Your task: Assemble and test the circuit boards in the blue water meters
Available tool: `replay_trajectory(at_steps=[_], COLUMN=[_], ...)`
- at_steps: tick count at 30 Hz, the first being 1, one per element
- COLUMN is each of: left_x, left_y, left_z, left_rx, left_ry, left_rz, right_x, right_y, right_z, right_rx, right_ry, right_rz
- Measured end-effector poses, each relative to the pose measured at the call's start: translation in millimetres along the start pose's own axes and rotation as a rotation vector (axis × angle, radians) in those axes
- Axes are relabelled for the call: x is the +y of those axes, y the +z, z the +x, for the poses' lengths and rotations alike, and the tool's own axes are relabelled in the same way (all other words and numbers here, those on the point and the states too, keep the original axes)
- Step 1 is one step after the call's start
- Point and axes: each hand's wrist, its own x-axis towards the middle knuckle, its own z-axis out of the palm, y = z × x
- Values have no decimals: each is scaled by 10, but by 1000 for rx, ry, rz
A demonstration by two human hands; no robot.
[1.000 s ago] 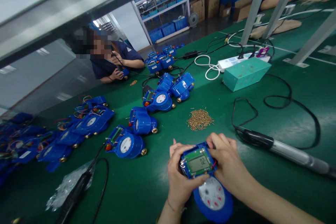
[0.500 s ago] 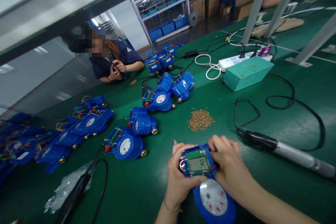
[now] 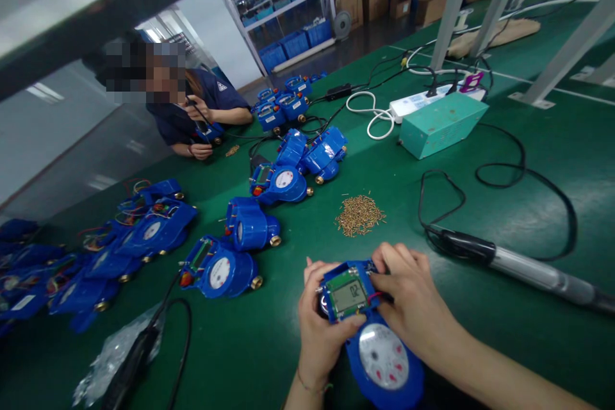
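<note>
A blue water meter (image 3: 353, 352) with a round white dial lies tilted at the near edge of the table, between my hands. Its upper box shows a green circuit board with a grey display (image 3: 349, 298). My left hand (image 3: 319, 320) is wrapped round the left side of that box, thumb along its lower edge. At the box's right side, my right hand (image 3: 408, 291) has its fingers bent against the edge, close to a red wire; its fingertips are partly hidden. Just beyond the meter sits a heap of small brass-coloured screws (image 3: 359, 214).
More blue water meters (image 3: 221, 272) stand to the left. An electric screwdriver (image 3: 538, 275) lies at right, and a black corded tool (image 3: 132, 365) rests on a plastic bag (image 3: 103, 359). A turquoise box (image 3: 442, 125) and power strip (image 3: 418, 102) are behind. A co-worker (image 3: 206, 99) sits across.
The view has shifted slightly, so the table things appear farther left. Both my hands stay on the meter. The co-worker's hands have moved apart, one raised with a tool.
</note>
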Motion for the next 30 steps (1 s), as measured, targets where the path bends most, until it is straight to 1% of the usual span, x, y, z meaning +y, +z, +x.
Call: replay_trajectory(at_steps=[3, 9, 12, 15, 17, 19, 21, 23, 26, 30], left_x=[20, 44, 53, 63, 74, 88, 101, 107, 108, 130], left_y=[9, 51, 70, 82, 89, 98, 108, 118, 127, 120], left_z=[24, 39, 33, 32, 34, 36, 35, 34, 34, 43], left_rx=[-13, 1, 4, 5, 13, 18, 20, 24, 36, 8], left_ry=[34, -21, -21, -10, 4, 18, 32, 47, 56, 38], left_rz=[39, -1, -10, -19, -26, -31, -28, -20, 1, 41], right_x=[10, 67, 122, 129, 86, 17, -50, -90, -79, -1], right_y=[-2, -32, -139, -317, -422, -478, -480, -449, -395, -366], right_z=[-7, -34, -76, -139, -186, -231, -266, -284, -280, -248], right_rx=[-5, -38, -79, -133, -98, -17, 57, 101, 103, 82], right_ry=[5, 20, -3, -37, -45, -58, -106, -191, -280, -267], right_rz=[3, -12, 91, 151, 142, 142, 92, -2, -63, -69])
